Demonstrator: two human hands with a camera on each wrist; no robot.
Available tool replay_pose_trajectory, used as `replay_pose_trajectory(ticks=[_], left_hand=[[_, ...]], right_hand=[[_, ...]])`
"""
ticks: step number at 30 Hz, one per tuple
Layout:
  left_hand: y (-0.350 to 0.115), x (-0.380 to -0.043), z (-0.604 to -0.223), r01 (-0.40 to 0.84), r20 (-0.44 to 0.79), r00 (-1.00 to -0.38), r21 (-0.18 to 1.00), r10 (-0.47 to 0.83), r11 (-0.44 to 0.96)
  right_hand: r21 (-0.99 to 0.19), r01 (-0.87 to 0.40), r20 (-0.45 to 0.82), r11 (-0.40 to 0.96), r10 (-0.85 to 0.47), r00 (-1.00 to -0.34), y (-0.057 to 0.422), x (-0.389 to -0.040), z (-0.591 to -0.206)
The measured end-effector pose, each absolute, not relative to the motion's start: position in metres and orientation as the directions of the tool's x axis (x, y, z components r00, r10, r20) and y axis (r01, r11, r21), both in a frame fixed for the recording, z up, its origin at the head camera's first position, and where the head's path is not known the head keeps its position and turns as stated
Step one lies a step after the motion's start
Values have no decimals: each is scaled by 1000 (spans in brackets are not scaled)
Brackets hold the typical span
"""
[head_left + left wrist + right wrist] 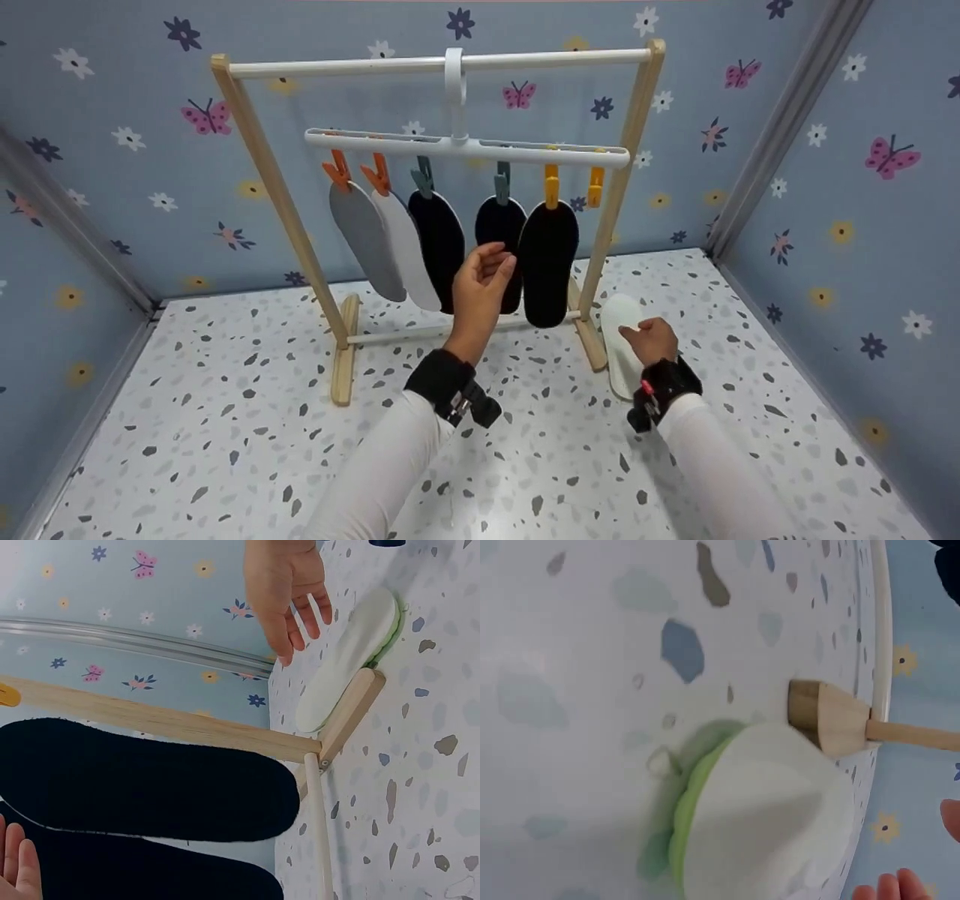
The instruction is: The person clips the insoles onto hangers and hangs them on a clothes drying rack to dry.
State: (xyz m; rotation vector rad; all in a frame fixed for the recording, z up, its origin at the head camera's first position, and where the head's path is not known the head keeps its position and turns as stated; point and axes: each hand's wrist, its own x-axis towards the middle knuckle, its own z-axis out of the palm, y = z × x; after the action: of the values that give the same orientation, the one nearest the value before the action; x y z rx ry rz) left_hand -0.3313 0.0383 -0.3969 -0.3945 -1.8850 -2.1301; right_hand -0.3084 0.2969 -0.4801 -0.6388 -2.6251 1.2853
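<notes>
My left hand (480, 289) is raised in front of the hanging insoles, fingers loosely bent and gripping nothing. It overlaps a black insole (499, 221) held by a grey-blue clothespin (502, 184). To its right another black insole (550, 262) hangs from a yellow clothespin (552, 187). A white insole with a green underside (618, 319) lies on the floor by the rack's right foot. Just above that insole hovers my right hand (651, 341), its fingers relaxed with nothing between them. The left wrist view shows the right hand's fingers apart from the insole (356, 645).
A white clip hanger (525, 154) hooks over the top bar of a wooden rack (277, 199). Its left side carries a grey insole (367, 240), a white one (411, 251) and a black one (437, 236). A bare yellow clothespin (595, 187) hangs at the right end.
</notes>
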Motion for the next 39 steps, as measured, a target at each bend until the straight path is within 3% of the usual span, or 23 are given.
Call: replay_pose_trajectory(ticks=[10,16,26,33,39], left_hand=[[37,-327,-402,377,377,-926,921,-20,-100],[40,-327,-403,393,394,-919,914,-16,-99],[42,-322,-404,377,378,-926,921,-7,-97],[42,-320,-403,391,394,-919,916,16,-91],[42,-313,-389,399,407,-911,910,63,-111]], right_hand=[[-569,336,-144,751,311,-939,312,-306,-490],[-616,408,-214,674,356,-910,318,-303,-492],[-609,440,-250,660,367,-896,332,-308,-495],[-670,359,-180,650,326,-928,361,-323,-536],[-722,351,-173,596,336,-926,346,-306,-514]])
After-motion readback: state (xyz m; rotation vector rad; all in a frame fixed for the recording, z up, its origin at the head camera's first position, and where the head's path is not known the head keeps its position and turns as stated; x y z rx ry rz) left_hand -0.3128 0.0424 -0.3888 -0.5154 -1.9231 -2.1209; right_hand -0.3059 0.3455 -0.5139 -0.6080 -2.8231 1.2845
